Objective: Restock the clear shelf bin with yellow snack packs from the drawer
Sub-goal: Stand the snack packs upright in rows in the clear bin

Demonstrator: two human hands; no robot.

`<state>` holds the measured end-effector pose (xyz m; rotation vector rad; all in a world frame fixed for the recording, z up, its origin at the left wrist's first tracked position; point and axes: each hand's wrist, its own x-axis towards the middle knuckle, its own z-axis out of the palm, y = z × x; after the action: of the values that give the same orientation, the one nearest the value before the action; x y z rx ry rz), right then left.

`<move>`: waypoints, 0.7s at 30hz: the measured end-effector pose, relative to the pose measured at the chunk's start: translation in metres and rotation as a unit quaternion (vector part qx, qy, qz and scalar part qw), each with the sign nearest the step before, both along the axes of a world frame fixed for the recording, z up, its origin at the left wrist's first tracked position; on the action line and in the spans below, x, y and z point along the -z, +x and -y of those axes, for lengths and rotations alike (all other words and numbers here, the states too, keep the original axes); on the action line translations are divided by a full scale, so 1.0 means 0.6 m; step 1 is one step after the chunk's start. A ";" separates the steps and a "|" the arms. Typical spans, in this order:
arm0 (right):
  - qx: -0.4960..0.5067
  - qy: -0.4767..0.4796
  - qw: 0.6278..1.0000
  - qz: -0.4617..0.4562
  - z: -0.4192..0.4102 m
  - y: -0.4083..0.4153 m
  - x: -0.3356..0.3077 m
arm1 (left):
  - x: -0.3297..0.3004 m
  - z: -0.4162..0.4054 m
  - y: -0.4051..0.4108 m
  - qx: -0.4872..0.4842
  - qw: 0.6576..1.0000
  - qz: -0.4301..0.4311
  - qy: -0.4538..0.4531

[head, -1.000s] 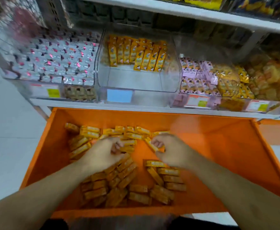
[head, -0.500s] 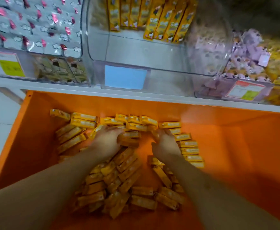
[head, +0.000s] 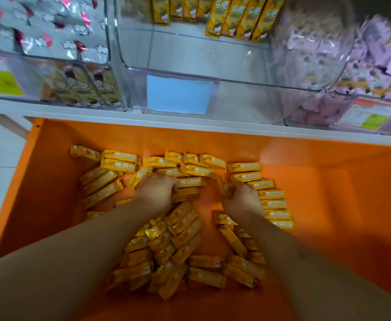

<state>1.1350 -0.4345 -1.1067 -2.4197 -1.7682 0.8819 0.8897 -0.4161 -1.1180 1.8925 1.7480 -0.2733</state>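
Packs [head: 191,182] in drawer [head: 50,181]: left hand [head: 158,193] & right hand [head: 243,196] each curled round some; square stacks, grip firm before lifting to bin [head: 236,93].

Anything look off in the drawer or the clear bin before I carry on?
Nothing damaged. The yellow snack packs lie jumbled in the orange drawer, while the clear bin holds only one back row, its front floor bare.

No print was legible: the yellow snack packs [head: 191,170], the blue bin card [head: 178,93] and the lower-right price tag [head: 367,113] stayed blurred.
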 end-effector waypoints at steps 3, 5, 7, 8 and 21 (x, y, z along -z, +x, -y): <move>-0.006 0.000 1.000 -0.024 0.001 0.010 -0.036 | -0.014 0.010 0.004 -0.018 1.000 0.015 0.009; -0.013 -0.015 0.999 -0.046 0.002 0.012 -0.068 | -0.032 0.017 0.003 -0.046 0.997 0.061 0.005; -0.007 -0.034 0.994 -0.099 0.000 0.008 -0.105 | -0.066 0.021 -0.004 -0.075 0.990 0.122 0.013; 0.005 -0.043 0.990 -0.134 -0.004 0.005 -0.123 | -0.088 0.023 -0.009 -0.086 0.986 0.143 0.021; -0.018 0.011 0.860 -0.509 0.036 -0.007 -0.435 | -0.430 0.070 -0.070 -0.195 0.891 0.410 -0.011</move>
<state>1.1310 -0.4559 -0.8455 -1.3606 -1.3263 1.6758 0.8475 -0.4578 -0.8600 1.2816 1.4366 0.5799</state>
